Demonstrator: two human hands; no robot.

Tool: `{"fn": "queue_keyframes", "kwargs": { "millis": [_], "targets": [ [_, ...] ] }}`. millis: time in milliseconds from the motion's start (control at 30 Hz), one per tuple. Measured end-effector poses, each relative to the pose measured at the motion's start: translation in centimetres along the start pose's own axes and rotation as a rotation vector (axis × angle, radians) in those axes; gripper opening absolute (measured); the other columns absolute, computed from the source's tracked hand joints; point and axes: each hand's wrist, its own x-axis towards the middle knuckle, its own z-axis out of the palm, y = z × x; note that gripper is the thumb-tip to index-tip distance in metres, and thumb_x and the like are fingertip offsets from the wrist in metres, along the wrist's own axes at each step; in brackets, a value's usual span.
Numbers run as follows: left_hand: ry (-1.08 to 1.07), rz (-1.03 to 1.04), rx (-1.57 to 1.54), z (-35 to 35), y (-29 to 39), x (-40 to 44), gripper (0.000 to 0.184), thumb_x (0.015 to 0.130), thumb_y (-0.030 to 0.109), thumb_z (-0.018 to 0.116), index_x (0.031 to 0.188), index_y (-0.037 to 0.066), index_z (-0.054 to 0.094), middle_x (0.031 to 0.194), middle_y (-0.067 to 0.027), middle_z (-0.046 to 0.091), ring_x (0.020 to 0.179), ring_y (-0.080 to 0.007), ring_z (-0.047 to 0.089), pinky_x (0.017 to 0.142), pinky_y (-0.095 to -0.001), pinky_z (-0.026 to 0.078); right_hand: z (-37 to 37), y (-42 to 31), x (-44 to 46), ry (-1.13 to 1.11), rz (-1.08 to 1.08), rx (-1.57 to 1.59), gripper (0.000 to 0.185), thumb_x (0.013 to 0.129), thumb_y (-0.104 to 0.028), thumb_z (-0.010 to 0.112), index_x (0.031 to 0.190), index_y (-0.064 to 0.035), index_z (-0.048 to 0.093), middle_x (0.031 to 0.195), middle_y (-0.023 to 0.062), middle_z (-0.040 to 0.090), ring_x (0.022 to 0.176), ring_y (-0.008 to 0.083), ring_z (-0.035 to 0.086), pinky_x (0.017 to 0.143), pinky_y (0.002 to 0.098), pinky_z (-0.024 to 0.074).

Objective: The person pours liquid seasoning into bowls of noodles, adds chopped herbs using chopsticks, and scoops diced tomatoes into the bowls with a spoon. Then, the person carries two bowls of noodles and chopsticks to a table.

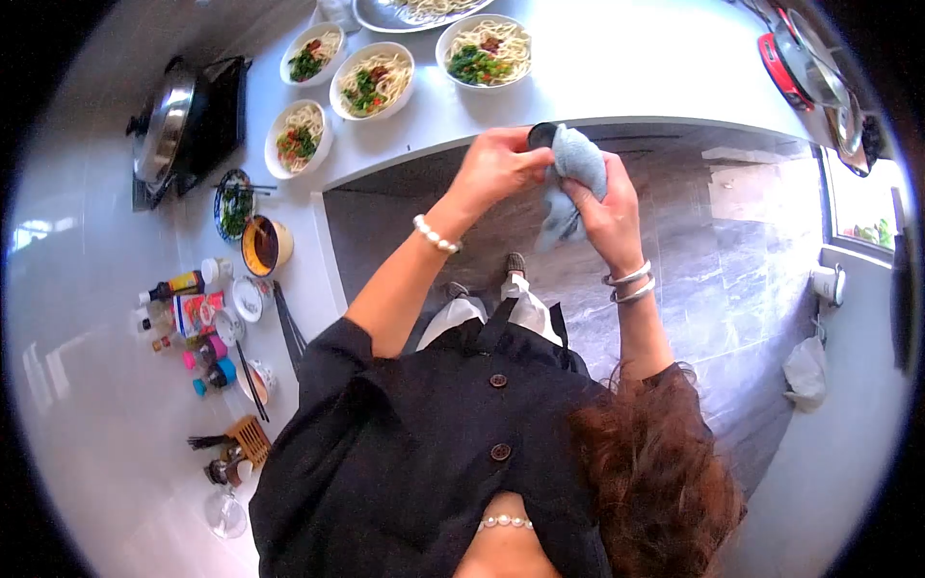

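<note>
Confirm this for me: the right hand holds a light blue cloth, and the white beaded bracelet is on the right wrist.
Not quite: the white beaded bracelet is on the left wrist, as the head view shows; the right wrist wears silver-coloured bangles. The right hand does hold a light blue cloth.

The cloth point(579, 159) partly hides a dark object point(541, 135); the top edge crops the tray point(374, 13)

Soft blue cloth point(581, 159), white bowls point(400, 103), cream noodles point(383, 69) flecked with bright green leaves point(467, 69), glaring white counter point(655, 72), marbled grey floor point(684, 231), black shirt point(414, 433), dark brown buttons point(498, 380), pearl-white bracelet point(436, 234), silver bangles point(631, 281), red-sided pot point(782, 75)
</note>
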Motion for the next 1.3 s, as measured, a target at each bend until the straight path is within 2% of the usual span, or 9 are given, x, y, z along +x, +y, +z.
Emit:
{"fn": "queue_keyframes", "kwargs": {
  "millis": [200, 333, 467, 533, 600, 667, 933, 1100, 1300],
  "targets": [
    [0.303, 0.077, -0.249, -2.6, -0.9, -0.2, 0.018, 0.078, 0.013, 0.051, 0.069, -0.001, 0.058, 0.051, -0.0049, 0.053, 0.041, -0.0080, 0.047, 0.037, -0.0194, 0.036, -3.3, -0.8, 1.5, -0.552, 0.180, 0.024, 0.032, 0.072, -0.008, 0.060, 0.101, -0.0008, 0.049, 0.094, 0.0074, 0.055, 0.085, 0.0168, 0.053, 0.074, 0.0275, 0.0423],
    [0.473, -0.185, -0.423, -7.6, -0.8, -1.5, 0.020, 0.080, 0.013, 0.050, 0.064, 0.001, 0.053, 0.054, -0.0063, 0.054, 0.040, -0.0071, 0.044, 0.034, -0.0194, 0.031, -8.5, -0.6, 7.6, -0.316, 0.209, 0.070, 0.035, 0.076, -0.011, 0.056, 0.108, -0.0006, 0.049, 0.101, 0.0070, 0.055, 0.090, 0.0152, 0.052, 0.078, 0.0288, 0.0434],
    [0.455, -0.165, -0.578, -9.5, -1.7, -4.1, 0.018, 0.085, 0.019, 0.050, 0.075, 0.004, 0.053, 0.057, -0.0040, 0.054, 0.044, -0.0080, 0.044, 0.039, -0.0199, 0.035, -10.6, 2.2, 15.9, 0.216, -0.393, -1.239, 0.053, 0.081, -0.035, 0.054, 0.117, 0.0028, 0.044, 0.107, 0.0128, 0.054, 0.088, 0.0195, 0.055, 0.081, 0.0312, 0.0431],
    [0.561, -0.076, -0.541, -9.8, -1.0, -6.3, 0.021, 0.082, 0.018, 0.052, 0.071, 0.000, 0.054, 0.054, -0.0068, 0.054, 0.042, -0.0095, 0.049, 0.036, -0.0199, 0.037, -6.9, -1.8, 15.3, 0.137, -0.420, -1.068, 0.062, 0.082, -0.045, 0.049, 0.124, -0.0003, 0.038, 0.110, 0.0155, 0.052, 0.089, 0.0191, 0.055, 0.080, 0.0291, 0.0428],
    [0.638, 0.102, -0.713, -8.9, 0.4, -10.2, 0.021, 0.084, 0.020, 0.050, 0.075, 0.002, 0.054, 0.053, -0.0065, 0.055, 0.044, -0.0103, 0.052, 0.038, -0.0201, 0.039, 0.6, -4.7, 10.6, -0.540, 0.099, -0.090, 0.059, 0.085, -0.045, 0.043, 0.122, 0.0004, 0.039, 0.112, 0.0145, 0.052, 0.085, 0.0175, 0.058, 0.069, 0.0267, 0.0470],
    [0.669, 0.241, -0.678, -9.5, -1.0, -12.0, 0.021, 0.085, 0.017, 0.046, 0.074, 0.003, 0.055, 0.053, -0.0067, 0.055, 0.046, -0.0104, 0.053, 0.039, -0.0204, 0.041, 7.7, -8.5, 3.2, -0.862, 0.141, 0.199, 0.048, 0.089, -0.039, 0.038, 0.117, 0.0007, 0.043, 0.098, 0.0121, 0.056, 0.072, 0.0145, 0.059, 0.058, 0.0230, 0.0471],
    [0.945, 0.188, -0.782, -13.6, -7.6, -30.7, 0.028, 0.086, 0.028, 0.049, 0.095, 0.001, 0.050, 0.086, -0.0137, 0.061, 0.072, -0.0154, 0.060, 0.062, -0.0283, 0.050, 19.3, -10.0, -4.8, -0.893, 0.138, 0.126, 0.019, 0.089, -0.016, 0.045, 0.091, 0.0000, 0.055, 0.054, -0.0038, 0.041, 0.046, 0.0019, 0.034, 0.040, 0.0164, 0.0240],
    [1.833, -0.220, 0.538, -19.7, -15.2, -48.2, 0.023, 0.072, 0.012, 0.060, 0.094, 0.006, 0.060, 0.094, -0.0064, 0.062, 0.083, -0.0149, 0.059, 0.074, -0.0290, 0.044, 27.3, -9.0, -6.8, -1.045, 0.182, 0.139, 0.021, 0.088, -0.018, 0.046, 0.092, 0.0006, 0.055, 0.054, -0.0040, 0.043, 0.042, 0.0006, 0.034, 0.035, 0.0151, 0.0218],
    [1.474, -0.479, 1.158, -28.4, -20.3, -54.0, 0.026, 0.065, 0.012, 0.062, 0.090, 0.008, 0.061, 0.086, -0.0072, 0.062, 0.083, -0.0225, 0.058, 0.078, -0.0325, 0.039, 35.4, -10.7, -12.2, -1.219, 0.143, 0.110, 0.022, 0.088, -0.017, 0.045, 0.092, 0.0027, 0.055, 0.054, -0.0030, 0.045, 0.042, 0.0015, 0.035, 0.036, 0.0148, 0.0245]
  ]
}}
